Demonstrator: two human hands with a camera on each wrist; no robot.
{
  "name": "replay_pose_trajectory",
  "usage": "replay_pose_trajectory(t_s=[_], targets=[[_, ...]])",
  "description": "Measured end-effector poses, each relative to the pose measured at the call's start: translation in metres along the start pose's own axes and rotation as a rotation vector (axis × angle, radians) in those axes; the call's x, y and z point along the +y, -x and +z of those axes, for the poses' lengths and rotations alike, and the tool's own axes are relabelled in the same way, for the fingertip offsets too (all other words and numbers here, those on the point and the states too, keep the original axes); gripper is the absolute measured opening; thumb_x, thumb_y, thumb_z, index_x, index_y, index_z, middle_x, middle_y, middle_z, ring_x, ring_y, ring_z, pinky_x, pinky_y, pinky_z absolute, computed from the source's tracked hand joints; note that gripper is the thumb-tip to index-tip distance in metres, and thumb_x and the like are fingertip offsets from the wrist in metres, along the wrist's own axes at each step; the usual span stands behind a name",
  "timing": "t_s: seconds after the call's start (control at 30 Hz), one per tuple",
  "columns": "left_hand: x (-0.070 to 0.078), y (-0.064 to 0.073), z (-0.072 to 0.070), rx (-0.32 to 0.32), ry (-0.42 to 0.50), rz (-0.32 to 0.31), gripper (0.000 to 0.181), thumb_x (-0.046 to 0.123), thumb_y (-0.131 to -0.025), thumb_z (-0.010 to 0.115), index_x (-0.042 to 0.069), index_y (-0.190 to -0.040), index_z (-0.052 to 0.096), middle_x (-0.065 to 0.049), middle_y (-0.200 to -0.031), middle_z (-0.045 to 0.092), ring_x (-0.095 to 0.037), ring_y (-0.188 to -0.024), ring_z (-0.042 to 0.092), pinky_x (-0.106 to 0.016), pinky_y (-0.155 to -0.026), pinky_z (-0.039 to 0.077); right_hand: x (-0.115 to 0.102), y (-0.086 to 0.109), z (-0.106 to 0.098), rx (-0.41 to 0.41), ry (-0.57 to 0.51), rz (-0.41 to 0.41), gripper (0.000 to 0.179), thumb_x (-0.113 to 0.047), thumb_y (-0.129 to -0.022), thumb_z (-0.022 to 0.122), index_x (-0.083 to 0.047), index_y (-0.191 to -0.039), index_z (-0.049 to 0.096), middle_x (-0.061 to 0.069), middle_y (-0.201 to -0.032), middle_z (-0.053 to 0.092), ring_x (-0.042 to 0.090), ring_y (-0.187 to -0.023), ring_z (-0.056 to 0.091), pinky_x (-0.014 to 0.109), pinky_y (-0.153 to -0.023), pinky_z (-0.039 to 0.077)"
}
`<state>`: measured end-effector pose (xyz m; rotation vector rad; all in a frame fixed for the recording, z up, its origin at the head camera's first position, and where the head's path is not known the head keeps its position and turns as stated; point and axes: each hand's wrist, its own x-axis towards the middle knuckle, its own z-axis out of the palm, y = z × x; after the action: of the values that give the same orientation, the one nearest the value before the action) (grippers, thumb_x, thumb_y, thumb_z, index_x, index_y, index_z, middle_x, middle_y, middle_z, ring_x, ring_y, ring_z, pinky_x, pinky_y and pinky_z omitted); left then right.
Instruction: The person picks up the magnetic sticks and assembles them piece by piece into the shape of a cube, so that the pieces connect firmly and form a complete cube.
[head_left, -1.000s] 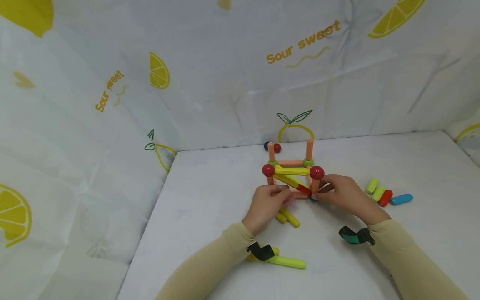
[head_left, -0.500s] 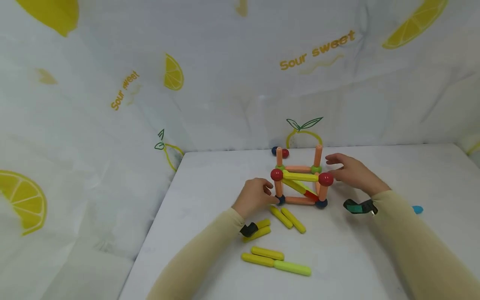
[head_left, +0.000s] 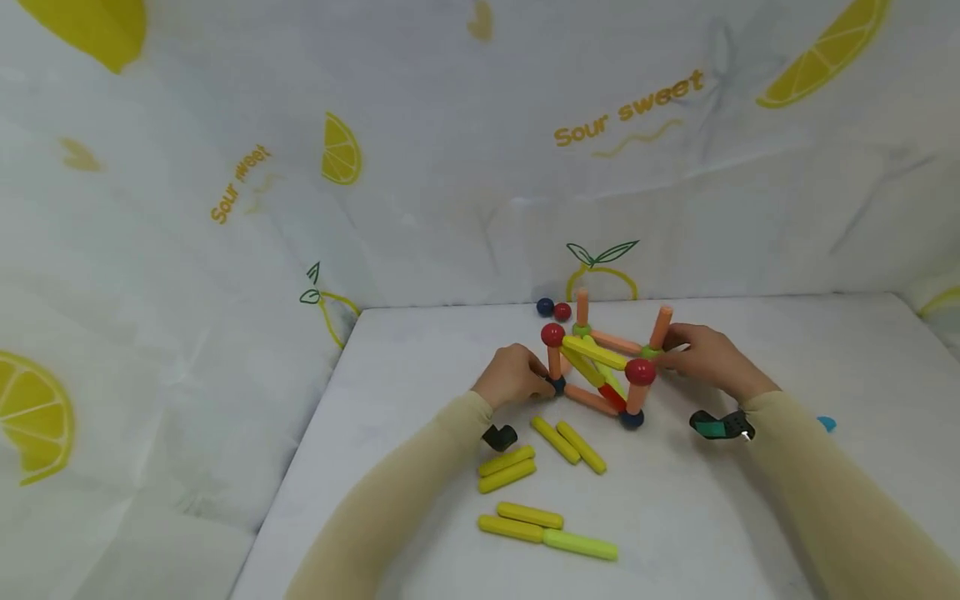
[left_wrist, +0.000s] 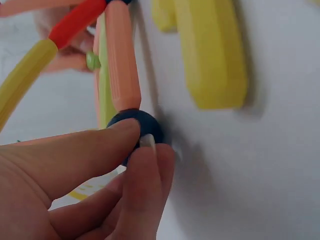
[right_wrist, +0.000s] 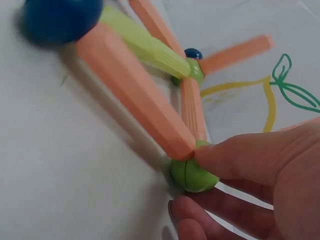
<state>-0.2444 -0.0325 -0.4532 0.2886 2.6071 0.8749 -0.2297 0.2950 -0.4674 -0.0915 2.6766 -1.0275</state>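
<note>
A construction of magnetic rods and balls stands on the white table, turned at an angle to me. Orange rods (head_left: pixel 591 398) form its base. A yellow rod (head_left: pixel 596 353) joins two red balls (head_left: pixel 640 372) on top of its near posts, with a yellow-and-red diagonal below. My left hand (head_left: pixel 512 377) pinches the dark blue ball (left_wrist: pixel 134 120) at the near left base corner between thumb and fingers. My right hand (head_left: pixel 708 360) holds the green ball (right_wrist: pixel 194 176) at the far right corner, thumb on its top side, fingers beneath. An upright orange rod (head_left: pixel 662 327) rises from that ball.
Several loose yellow rods (head_left: pixel 507 476) lie in front of the construction, and a lime rod (head_left: pixel 581 545) lies end to end with one of them. Behind it sit a loose blue ball (head_left: pixel 545 307) and red ball (head_left: pixel 562 312). A blue piece (head_left: pixel 827 423) peeks past my right sleeve.
My right hand has gone from the near right corner to the far right ball, my left from the front bar to the near left ball. The construction has turned clockwise, seen from above.
</note>
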Motion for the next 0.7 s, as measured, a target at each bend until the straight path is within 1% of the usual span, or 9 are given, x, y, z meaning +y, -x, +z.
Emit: replay_pose_trajectory(t_s=[0.07, 0.13, 0.23, 0.3, 0.4, 0.5, 0.6, 0.7], targets=[[0.003, -0.011, -0.004, -0.013, 0.027, -0.017, 0.018, 0.019, -0.091, 0.089, 0.008, -0.104, 0.085, 0.000, -0.079, 0.079, -0.013, -0.075, 0.070, -0.022, -0.068, 0.053, 0.005, 0.007, -0.002, 0.009, 0.018, 0.013, 0.050, -0.039, -0.102, 0.073, -0.003, -0.135, 0.065, 0.028, -0.139, 0.065, 0.041, -0.118, 0.065, 0.045, -0.088, 0.060], [0.004, -0.021, -0.009, -0.030, 0.066, -0.034, 0.017, 0.018, -0.092, 0.088, 0.007, -0.105, 0.085, -0.002, -0.078, 0.080, -0.013, -0.074, 0.074, -0.021, -0.070, 0.054, 0.008, 0.015, -0.002, 0.018, 0.036, 0.011, 0.047, -0.037, -0.101, 0.074, -0.002, -0.133, 0.068, 0.027, -0.135, 0.068, 0.042, -0.116, 0.066, 0.045, -0.087, 0.058], [0.001, -0.033, -0.016, -0.060, 0.133, -0.046, 0.020, 0.017, -0.093, 0.086, 0.007, -0.111, 0.084, -0.003, -0.084, 0.082, -0.015, -0.080, 0.078, -0.023, -0.082, 0.059, 0.009, 0.024, 0.002, 0.045, 0.060, -0.002, 0.044, -0.036, -0.099, 0.077, -0.002, -0.126, 0.072, 0.024, -0.126, 0.073, 0.040, -0.112, 0.067, 0.045, -0.085, 0.056], [-0.005, -0.037, -0.022, -0.070, 0.154, -0.039, 0.024, 0.019, -0.094, 0.085, 0.008, -0.115, 0.083, -0.001, -0.089, 0.082, -0.013, -0.086, 0.077, -0.028, -0.093, 0.058, 0.006, 0.028, 0.007, 0.069, 0.066, -0.028, 0.042, -0.034, -0.098, 0.079, -0.001, -0.122, 0.073, 0.022, -0.119, 0.076, 0.037, -0.108, 0.069, 0.047, -0.086, 0.057], [-0.015, -0.039, -0.030, -0.087, 0.158, -0.013, 0.030, 0.023, -0.095, 0.083, 0.012, -0.123, 0.082, 0.000, -0.097, 0.081, -0.014, -0.095, 0.072, -0.038, -0.106, 0.055, -0.001, 0.033, 0.017, 0.090, 0.060, -0.053, 0.040, -0.035, -0.096, 0.081, -0.002, -0.118, 0.075, 0.018, -0.115, 0.078, 0.034, -0.106, 0.071, 0.050, -0.089, 0.058], [-0.025, -0.039, -0.038, -0.104, 0.158, 0.013, 0.036, 0.026, -0.097, 0.079, 0.014, -0.131, 0.078, -0.001, -0.106, 0.081, -0.018, -0.103, 0.069, -0.046, -0.113, 0.051, -0.011, 0.038, 0.029, 0.090, 0.044, -0.057, 0.038, -0.036, -0.096, 0.083, -0.004, -0.116, 0.075, 0.015, -0.112, 0.079, 0.031, -0.105, 0.072, 0.051, -0.092, 0.059], [-0.042, -0.035, -0.049, -0.095, 0.175, 0.003, 0.040, 0.027, -0.098, 0.077, 0.014, -0.136, 0.075, -0.003, -0.116, 0.079, -0.023, -0.110, 0.069, -0.050, -0.116, 0.049, -0.030, 0.034, 0.047, 0.076, 0.029, -0.067, 0.034, -0.036, -0.095, 0.084, -0.008, -0.112, 0.076, 0.012, -0.110, 0.079, 0.028, -0.102, 0.071, 0.050, -0.092, 0.060], [-0.057, -0.033, -0.057, -0.069, 0.184, -0.015, 0.046, 0.031, -0.098, 0.077, 0.016, -0.141, 0.073, -0.004, -0.126, 0.077, -0.025, -0.117, 0.067, -0.052, -0.118, 0.047, -0.047, 0.031, 0.063, 0.073, 0.011, -0.086, 0.028, -0.034, -0.094, 0.085, -0.010, -0.107, 0.076, 0.010, -0.109, 0.079, 0.026, -0.101, 0.071, 0.048, -0.092, 0.060]])
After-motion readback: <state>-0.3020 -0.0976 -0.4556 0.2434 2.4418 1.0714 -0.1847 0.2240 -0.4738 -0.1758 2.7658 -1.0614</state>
